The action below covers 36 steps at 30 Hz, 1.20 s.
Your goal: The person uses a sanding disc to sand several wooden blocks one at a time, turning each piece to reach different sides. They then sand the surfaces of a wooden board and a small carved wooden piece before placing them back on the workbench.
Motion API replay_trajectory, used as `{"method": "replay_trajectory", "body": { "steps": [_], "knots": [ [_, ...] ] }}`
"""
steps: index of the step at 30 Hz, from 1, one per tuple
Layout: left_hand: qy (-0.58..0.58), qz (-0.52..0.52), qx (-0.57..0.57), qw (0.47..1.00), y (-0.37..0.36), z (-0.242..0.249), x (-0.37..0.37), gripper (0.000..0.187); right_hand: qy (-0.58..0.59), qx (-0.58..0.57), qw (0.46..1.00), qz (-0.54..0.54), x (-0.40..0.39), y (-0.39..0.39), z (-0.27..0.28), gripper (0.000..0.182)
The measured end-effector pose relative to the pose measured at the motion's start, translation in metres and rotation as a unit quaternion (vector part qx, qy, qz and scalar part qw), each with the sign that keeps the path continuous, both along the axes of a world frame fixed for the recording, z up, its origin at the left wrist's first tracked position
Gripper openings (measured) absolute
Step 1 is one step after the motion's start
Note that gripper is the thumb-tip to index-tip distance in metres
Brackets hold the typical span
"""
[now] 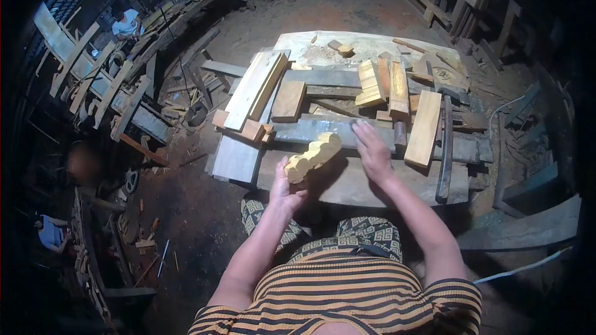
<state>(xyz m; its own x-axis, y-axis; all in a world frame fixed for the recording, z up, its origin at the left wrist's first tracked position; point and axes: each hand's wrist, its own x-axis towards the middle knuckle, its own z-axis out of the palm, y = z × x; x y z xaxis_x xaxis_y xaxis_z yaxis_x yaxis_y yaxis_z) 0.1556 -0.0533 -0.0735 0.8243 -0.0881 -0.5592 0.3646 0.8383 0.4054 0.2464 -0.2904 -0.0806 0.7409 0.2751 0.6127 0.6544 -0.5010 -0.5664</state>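
My left hand (289, 187) grips the lower end of a yellowish carved wood piece (315, 156) with a wavy outline, held tilted above the front of the workbench (357, 183). Nothing shows in my right hand (371, 146), which lies over a dark board (316, 132) with its fingers stretched out. Just right of that hand is a dark tool handle (400, 135). Beyond it rests a light wood block (424, 129). Another wavy-edged yellow piece (370, 84) lies farther back on the bench.
Long boards (256, 90) and a brown block (288, 100) occupy the bench's left side. A long metal bar (445, 149) lies at its right. Two other people, one upper left (126, 23) and one lower left (51, 233), are near stacked timber.
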Motion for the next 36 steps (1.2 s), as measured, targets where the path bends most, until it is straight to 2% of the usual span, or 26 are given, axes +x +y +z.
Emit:
{"method": "replay_trajectory", "body": {
  "steps": [1,2,3,5,7,9,11,17,19,20,21,23,25,27,29,31,32,34,35,36],
  "knots": [
    [-0.007,0.022,0.015,1.000,-0.006,0.017,0.001,0.042,-0.009,-0.016,1.000,0.020,-0.009,-0.013,0.011,0.033],
    [0.022,0.077,0.060,0.995,-0.013,0.035,0.012,0.039,-0.016,-0.034,0.998,0.043,-0.018,-0.021,0.015,0.033],
    [-0.005,0.155,0.047,0.987,-0.024,0.056,0.024,0.035,-0.019,-0.035,0.998,0.045,-0.026,-0.024,0.010,0.033],
    [-0.076,0.118,0.052,0.989,-0.018,0.065,0.057,0.029,0.031,-0.083,0.990,0.111,-0.042,-0.028,-0.003,0.033],
    [-0.154,-0.018,0.082,0.984,-0.012,0.071,0.093,0.026,0.027,-0.102,0.989,0.105,-0.050,-0.027,-0.013,0.034],
    [-0.019,0.063,0.222,0.973,-0.044,0.095,0.126,0.026,0.024,-0.118,0.987,0.102,-0.053,-0.025,-0.018,0.035],
    [-0.041,0.088,0.201,0.975,-0.047,0.068,0.179,0.025,0.062,-0.110,0.987,0.096,-0.054,-0.026,-0.017,0.037],
    [-0.037,0.131,0.211,0.968,-0.070,0.044,0.270,0.028,0.063,-0.115,0.987,0.097,-0.051,-0.029,-0.019,0.036],
    [0.031,0.275,0.223,0.934,-0.079,0.045,0.287,0.032,0.082,-0.099,0.986,0.108,-0.051,-0.030,-0.017,0.036],
    [0.056,0.311,0.221,0.923,-0.080,0.045,0.294,0.043,0.079,-0.092,0.987,0.109,-0.050,-0.030,-0.016,0.035],
    [0.057,0.312,0.221,0.922,-0.082,0.048,0.297,0.043,0.080,-0.093,0.986,0.110,-0.050,-0.030,-0.017,0.035],
    [0.108,0.375,0.219,0.894,-0.086,0.051,0.301,0.055,0.076,-0.083,0.987,0.114,-0.050,-0.030,-0.019,0.041],
    [0.113,0.345,0.260,0.895,-0.080,0.034,0.308,0.058,0.062,-0.095,0.988,0.102,-0.050,-0.031,-0.016,0.035],
    [0.048,0.123,0.232,0.964,-0.058,-0.005,0.324,0.062,0.062,-0.079,0.989,0.106,-0.050,-0.031,-0.014,0.035],
    [0.076,-0.009,0.275,0.959,-0.056,-0.004,0.314,0.074,0.061,-0.074,0.990,0.104,-0.049,-0.031,-0.016,0.034],
    [0.052,-0.100,0.380,0.918,-0.060,0.012,0.287,0.077,0.059,-0.070,0.990,0.110,-0.049,-0.031,-0.017,0.035],
    [0.052,-0.104,0.381,0.917,-0.062,0.014,0.283,0.077,0.054,-0.076,0.990,0.109,-0.049,-0.032,-0.016,0.034],
    [0.018,-0.211,0.535,0.818,-0.068,0.022,0.276,0.079,0.061,-0.072,0.989,0.110,-0.049,-0.032,-0.015,0.036],
    [0.017,-0.214,0.536,0.816,-0.076,0.023,0.272,0.079,0.066,-0.069,0.989,0.116,-0.050,-0.032,-0.015,0.038],
    [-0.055,-0.257,0.609,0.748,-0.092,0.037,0.260,0.080,0.067,-0.068,0.989,0.114,-0.051,-0.032,-0.015,0.038]
  ]
}}
